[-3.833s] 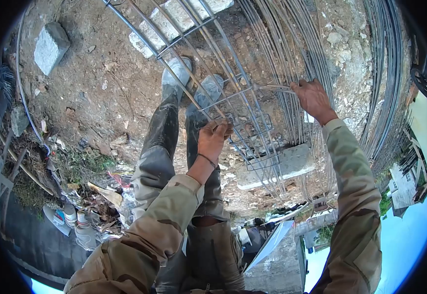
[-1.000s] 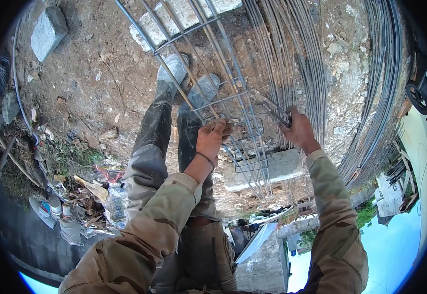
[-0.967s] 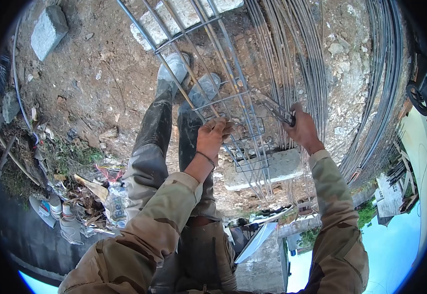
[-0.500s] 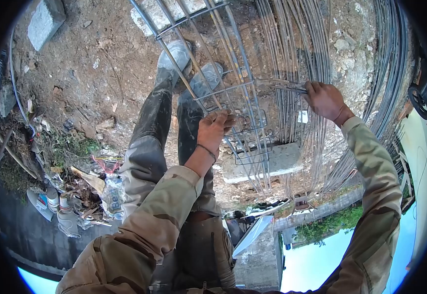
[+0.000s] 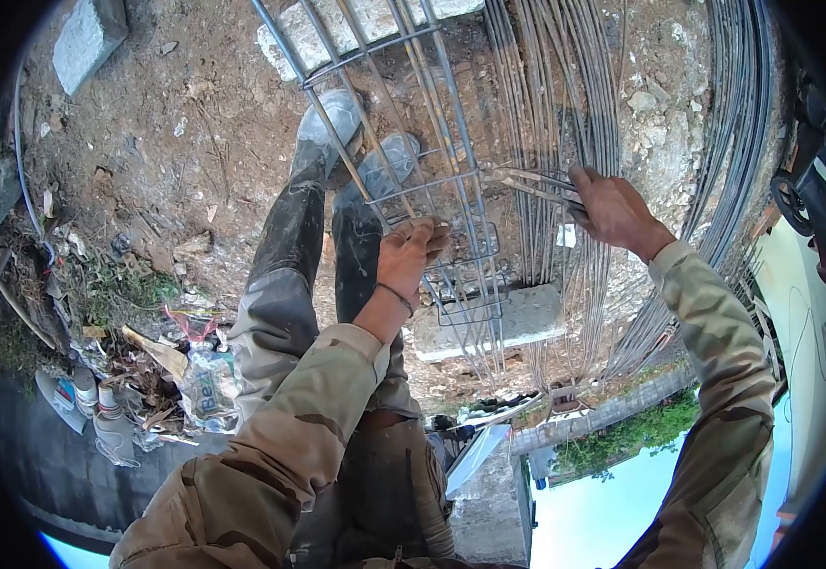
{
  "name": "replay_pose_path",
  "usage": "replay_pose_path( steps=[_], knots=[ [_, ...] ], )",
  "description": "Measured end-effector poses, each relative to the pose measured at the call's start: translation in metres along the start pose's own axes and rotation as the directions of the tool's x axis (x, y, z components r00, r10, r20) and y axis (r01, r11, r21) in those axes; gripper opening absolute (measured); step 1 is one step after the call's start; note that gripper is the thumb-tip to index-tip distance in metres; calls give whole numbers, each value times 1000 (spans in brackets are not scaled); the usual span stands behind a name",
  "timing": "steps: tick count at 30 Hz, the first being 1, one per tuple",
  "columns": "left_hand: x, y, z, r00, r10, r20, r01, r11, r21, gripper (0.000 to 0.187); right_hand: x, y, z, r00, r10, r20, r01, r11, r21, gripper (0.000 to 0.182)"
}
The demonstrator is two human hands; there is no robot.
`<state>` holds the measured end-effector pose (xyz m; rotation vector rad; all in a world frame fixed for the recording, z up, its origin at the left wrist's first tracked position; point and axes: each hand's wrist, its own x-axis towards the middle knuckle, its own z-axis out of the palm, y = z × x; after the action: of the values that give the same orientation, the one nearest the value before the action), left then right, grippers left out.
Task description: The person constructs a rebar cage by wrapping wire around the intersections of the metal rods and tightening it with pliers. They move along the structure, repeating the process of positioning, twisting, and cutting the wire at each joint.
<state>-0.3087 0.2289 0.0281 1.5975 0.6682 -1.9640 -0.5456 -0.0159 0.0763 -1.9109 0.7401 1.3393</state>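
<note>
A steel rebar cage (image 5: pixel 454 95) of long bars and square stirrups (image 5: pixel 371 55) runs down the middle of the view, over my boots. My left hand (image 5: pixel 411 254) has its fingers curled around a bar at the cage's left side, just below a stirrup; the fingertips are partly hidden. To the right, my right hand (image 5: pixel 614 211) grips long-handled pincers (image 5: pixel 534 182). Their handles are spread somewhat, and the jaws point left, at the corner where a stirrup meets the cage's right-hand bar. Whether the jaws hold a tie wire is too small to tell.
Concrete blocks (image 5: pixel 527 313) lie beneath the cage and at upper left (image 5: pixel 89 47). Bundles of long steel rods (image 5: pixel 603 104) stretch along the ground at right. Rubbish and a torn sack (image 5: pixel 212 384) lie at lower left, beside a dark wall.
My right hand has shifted slightly left and down with the pincers, whose handles look wider apart. My left hand keeps its grip on the cage. The whole view has moved a little.
</note>
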Motion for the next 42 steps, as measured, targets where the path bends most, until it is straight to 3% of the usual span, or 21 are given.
replay_pose_path(
  steps=[3,5,7,8,9,10,11,12,13,14,15,17,21,23,25,26,27,31,37,39,42],
  knots=[
    [3,-3,-1,1000,-2,-5,2,999,-34,35,5,22,23,977,-145,-154,117,977,-177,33],
    [2,-6,-3,1000,-3,-9,2,998,-60,34,9,33,29,747,-450,-489,200,854,-480,25],
    [4,-7,-6,1000,17,16,-16,997,-76,35,16,25,19,794,-439,-420,208,846,-491,23],
    [5,-7,-8,999,27,27,-25,997,-75,35,18,19,14,943,-204,-264,134,957,-258,27],
    [6,-8,-11,999,22,25,-20,997,-72,35,19,13,9,999,10,-34,-12,999,-39,33],
    [5,-10,-12,999,23,27,-21,997,-77,35,23,22,27,964,-141,-225,162,984,76,48],
    [6,-11,-10,999,34,33,-31,996,-85,35,22,24,30,964,-139,-225,158,985,71,48],
    [4,-11,-7,999,34,39,-30,996,-87,35,19,15,23,989,49,142,-125,794,595,52],
    [2,-9,-5,1000,10,25,-7,996,-91,35,15,9,18,852,9,523,-495,336,801,57],
    [2,-4,-6,1000,-9,8,9,996,-92,35,11,2,26,880,28,475,-459,315,831,62],
    [1,-2,-8,1000,-6,7,7,996,-93,35,8,-5,24,886,120,448,-449,458,767,66],
    [1,0,-8,1000,12,10,-11,996,-84,36,16,18,62,977,114,179,-193,829,525,55],
    [2,-5,-14,1000,15,9,-14,995,-95,36,-8,-13,28,996,35,-78,14,834,551,42],
    [2,-9,-14,999,17,36,-14,996,-94,36,-7,-10,43,962,-66,-263,74,997,23,34],
    [3,-10,-15,999,20,34,-18,997,-74,36,-4,-13,44,959,-105,-264,107,994,-7,26],
    [4,-10,-15,999,25,29,-23,998,-60,36,-3,-22,44,989,139,-50,-96,862,499,25],
    [3,-7,-15,999,26,33,-24,998,-52,36,-3,-28,44,938,236,253,-338,469,816,27],
    [-1,11,-8,995,60,75,-58,998,-22,37,-6,-56,112,878,473,74,-131,88,987,28],
    [-5,11,0,966,124,228,-149,984,97,45,-18,-166,158,860,499,-103,292,-317,902,19],
    [-11,13,9,961,99,258,-155,966,205,48,-18,-202,163,896,427,-123,374,-574,728,23],
    [-17,12,18,920,60,386,-98,992,79,55,-24,-251,163,932,314,-179,358,-872,334,32]
  ],
)
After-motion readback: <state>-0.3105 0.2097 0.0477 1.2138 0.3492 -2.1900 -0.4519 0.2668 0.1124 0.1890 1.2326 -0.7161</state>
